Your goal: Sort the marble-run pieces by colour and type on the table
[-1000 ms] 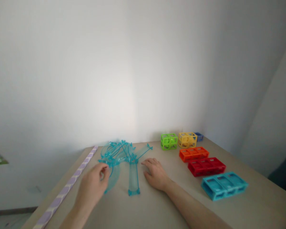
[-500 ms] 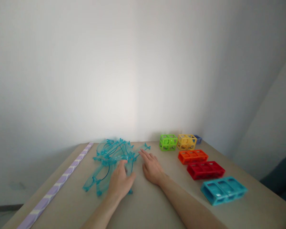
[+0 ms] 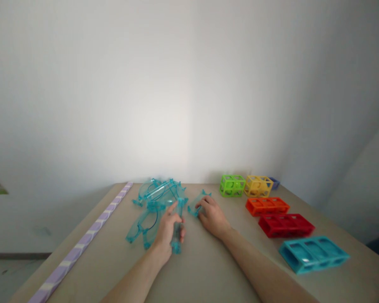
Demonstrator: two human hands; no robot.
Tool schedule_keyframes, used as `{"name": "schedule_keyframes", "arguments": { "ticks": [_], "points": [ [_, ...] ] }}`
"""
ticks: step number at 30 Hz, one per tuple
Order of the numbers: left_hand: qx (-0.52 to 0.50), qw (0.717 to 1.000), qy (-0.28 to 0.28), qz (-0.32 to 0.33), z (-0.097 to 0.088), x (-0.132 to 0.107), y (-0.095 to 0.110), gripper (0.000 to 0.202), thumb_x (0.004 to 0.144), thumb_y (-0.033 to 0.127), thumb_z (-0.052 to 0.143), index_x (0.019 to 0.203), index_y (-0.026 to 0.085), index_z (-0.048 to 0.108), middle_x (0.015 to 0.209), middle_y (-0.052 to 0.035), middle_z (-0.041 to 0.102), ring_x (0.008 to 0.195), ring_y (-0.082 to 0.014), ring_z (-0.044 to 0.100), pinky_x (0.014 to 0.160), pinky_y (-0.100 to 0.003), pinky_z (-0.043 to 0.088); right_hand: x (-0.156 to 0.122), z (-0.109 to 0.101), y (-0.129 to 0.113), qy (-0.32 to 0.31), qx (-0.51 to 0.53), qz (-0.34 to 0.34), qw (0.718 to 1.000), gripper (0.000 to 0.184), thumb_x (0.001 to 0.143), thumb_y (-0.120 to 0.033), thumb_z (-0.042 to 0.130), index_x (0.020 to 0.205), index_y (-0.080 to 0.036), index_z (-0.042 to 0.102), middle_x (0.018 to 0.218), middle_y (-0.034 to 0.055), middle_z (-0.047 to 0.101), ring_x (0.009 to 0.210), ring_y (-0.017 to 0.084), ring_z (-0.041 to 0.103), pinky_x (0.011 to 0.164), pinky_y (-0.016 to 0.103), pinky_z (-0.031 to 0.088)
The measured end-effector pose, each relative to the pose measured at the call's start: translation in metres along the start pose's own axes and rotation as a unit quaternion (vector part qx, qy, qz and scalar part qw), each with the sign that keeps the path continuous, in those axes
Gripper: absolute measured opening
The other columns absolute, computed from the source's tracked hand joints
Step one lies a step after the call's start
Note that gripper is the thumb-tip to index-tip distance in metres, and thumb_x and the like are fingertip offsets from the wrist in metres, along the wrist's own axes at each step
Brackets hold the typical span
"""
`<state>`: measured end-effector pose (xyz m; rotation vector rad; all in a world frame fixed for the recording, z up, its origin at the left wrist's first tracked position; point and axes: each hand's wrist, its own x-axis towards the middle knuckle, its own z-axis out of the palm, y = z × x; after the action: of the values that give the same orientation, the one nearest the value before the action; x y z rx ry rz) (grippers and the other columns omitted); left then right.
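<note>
My left hand [image 3: 166, 229] is closed around a translucent teal plastic panel [image 3: 177, 231] with knobbed corners, held turned on its edge just above or on the table. To its right, my right hand [image 3: 213, 215] has its fingers bent over another translucent teal panel [image 3: 196, 205], gripping its right side. A loose pile of similar teal panels [image 3: 162, 191] lies beyond my left hand. One more pair of curved-edged panel pieces [image 3: 140, 227] rests just left of that hand. Parts of the held panels are hidden by my fingers.
On the right stand box-like frames: green [image 3: 233, 186], yellow [image 3: 258, 186], dark blue [image 3: 274, 183], orange [image 3: 267, 206], red [image 3: 286, 225] and turquoise [image 3: 314, 253]. A purple-and-white striped strip [image 3: 90, 233] runs along the table's left edge. A pale wall [image 3: 189, 105] rises behind.
My left hand has taken hold of a teal panel and turned it on edge, apart from the pile. My right hand's fingers have curled onto the far-right panel. The view has shifted slightly left.
</note>
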<state>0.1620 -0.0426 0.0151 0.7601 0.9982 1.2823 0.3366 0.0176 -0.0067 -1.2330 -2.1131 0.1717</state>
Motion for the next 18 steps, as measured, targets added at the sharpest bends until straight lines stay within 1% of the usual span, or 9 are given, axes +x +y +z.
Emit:
{"name": "schedule_keyframes", "arguments": {
  "ticks": [3, 6, 8, 11, 14, 16, 18],
  "points": [
    [-0.027, 0.999, -0.02, 0.013, -0.002, 0.0, 0.003, 0.081, 0.058, 0.023, 0.055, 0.137, 0.016, 0.038, 0.064, 0.0064, 0.054, 0.034, -0.0073, 0.045, 0.031, -0.018, 0.031, -0.011, -0.005, -0.01, 0.033, 0.022, 0.009, 0.999, 0.027, 0.07, -0.002, 0.052, 0.087, -0.021, 0.06, 0.096, 0.0061, 0.057, 0.096, 0.021, 0.057, 0.088, 0.033, 0.046],
    [-0.046, 0.998, -0.036, 0.023, -0.001, -0.003, 0.005, 0.08, 0.06, 0.023, 0.057, 0.138, 0.018, 0.037, 0.07, 0.0047, 0.057, 0.036, -0.0071, 0.048, 0.031, -0.018, 0.032, -0.033, -0.015, -0.026, 0.084, 0.05, 0.021, 0.995, 0.024, 0.071, -0.004, 0.05, 0.084, -0.023, 0.053, 0.093, 0.0062, 0.056, 0.092, 0.022, 0.056, 0.083, 0.033, 0.047],
    [-0.055, 0.997, -0.048, 0.024, 0.001, -0.006, 0.005, 0.079, 0.063, 0.023, 0.058, 0.138, 0.018, 0.037, 0.072, 0.0034, 0.059, 0.037, -0.008, 0.049, 0.031, -0.018, 0.033, -0.049, -0.022, -0.038, 0.126, 0.103, 0.01, 0.987, 0.021, 0.071, -0.005, 0.05, 0.082, -0.023, 0.052, 0.094, 0.0066, 0.056, 0.092, 0.022, 0.056, 0.082, 0.033, 0.047],
    [-0.059, 0.996, -0.062, 0.02, 0.004, -0.009, 0.005, 0.075, 0.066, 0.025, 0.064, 0.137, 0.018, 0.039, 0.072, 0.0018, 0.061, 0.041, -0.0099, 0.052, 0.032, -0.019, 0.035, -0.059, -0.03, -0.051, 0.11, 0.149, -0.028, 0.982, 0.022, 0.071, -0.005, 0.047, 0.08, -0.024, 0.055, 0.098, 0.0079, 0.057, 0.096, 0.023, 0.057, 0.082, 0.033, 0.047],
    [-0.069, 0.995, -0.068, 0.024, 0.007, -0.012, 0.004, 0.069, 0.069, 0.029, 0.07, 0.132, 0.018, 0.045, 0.073, 0.0011, 0.061, 0.046, -0.01, 0.054, 0.036, -0.02, 0.039, -0.055, -0.031, -0.057, 0.083, 0.205, -0.046, 0.974, 0.032, 0.069, -0.003, 0.039, 0.081, -0.023, 0.06, 0.101, 0.008, 0.06, 0.1, 0.023, 0.058, 0.087, 0.034, 0.047],
    [-0.067, 0.995, -0.067, 0.031, 0.009, -0.013, 0.004, 0.067, 0.069, 0.032, 0.073, 0.13, 0.019, 0.048, 0.072, 0.0019, 0.061, 0.046, -0.0094, 0.054, 0.04, -0.02, 0.04, -0.052, -0.028, -0.059, 0.07, 0.27, -0.04, 0.96, 0.034, 0.067, -0.003, 0.038, 0.082, -0.022, 0.062, 0.099, 0.0074, 0.061, 0.099, 0.022, 0.06, 0.088, 0.034, 0.047],
    [-0.06, 0.995, -0.068, 0.04, 0.01, -0.015, 0.005, 0.066, 0.068, 0.033, 0.076, 0.127, 0.019, 0.051, 0.07, 0.0027, 0.06, 0.048, -0.0093, 0.053, 0.043, -0.021, 0.042, -0.05, -0.024, -0.06, 0.065, 0.335, -0.011, 0.94, 0.028, 0.07, -0.007, 0.041, 0.084, -0.021, 0.061, 0.091, 0.0062, 0.061, 0.091, 0.021, 0.061, 0.083, 0.033, 0.049]
  ]
}}
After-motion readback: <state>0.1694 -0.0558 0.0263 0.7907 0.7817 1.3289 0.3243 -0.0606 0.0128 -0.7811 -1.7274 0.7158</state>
